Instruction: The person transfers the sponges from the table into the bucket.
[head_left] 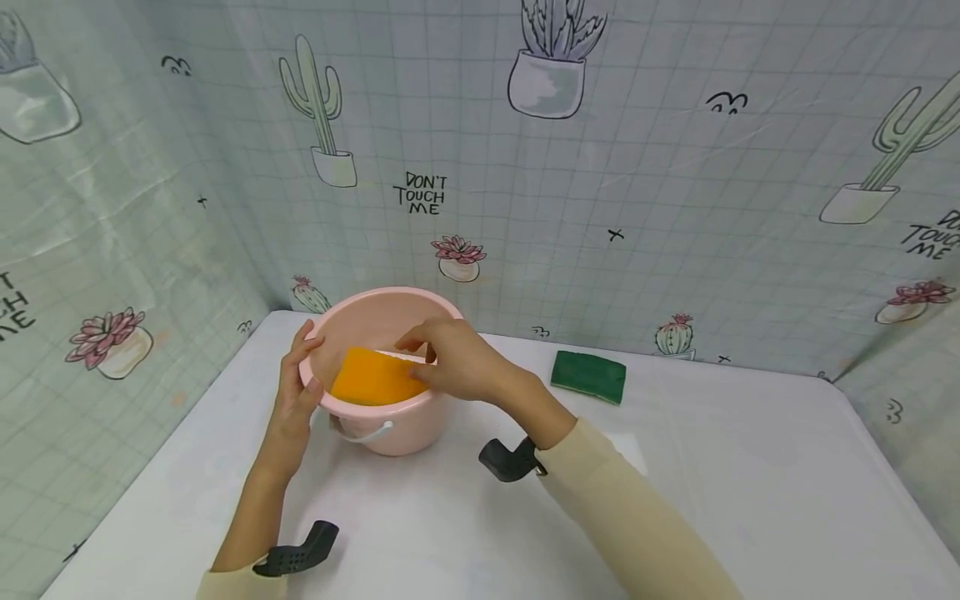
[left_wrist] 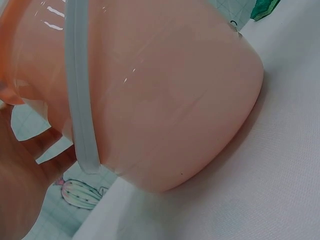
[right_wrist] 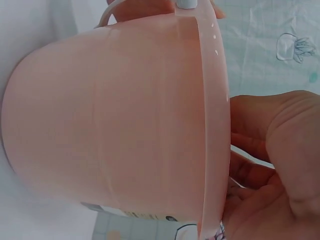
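A pink bucket (head_left: 405,427) with a white handle (head_left: 367,435) stands on the table, tipped a little toward me. At its left rim my left hand (head_left: 294,392) holds on, fingers and thumb spread along the edge. Inside the mouth, a yellow-orange sponge (head_left: 375,379) leans against the near wall. My right hand (head_left: 461,360) reaches over the right rim and pinches the sponge's right end, thumb on the near face. In the right wrist view the bucket's rim (right_wrist: 215,130) covers the fingertips of the right hand (right_wrist: 280,160).
A dark green scouring pad (head_left: 588,377) lies on the white table (head_left: 750,467), right of the bucket. Behind and on both sides hangs a curtain (head_left: 675,192) printed with cacti. A black wrist mount (head_left: 508,460) sits on each forearm.
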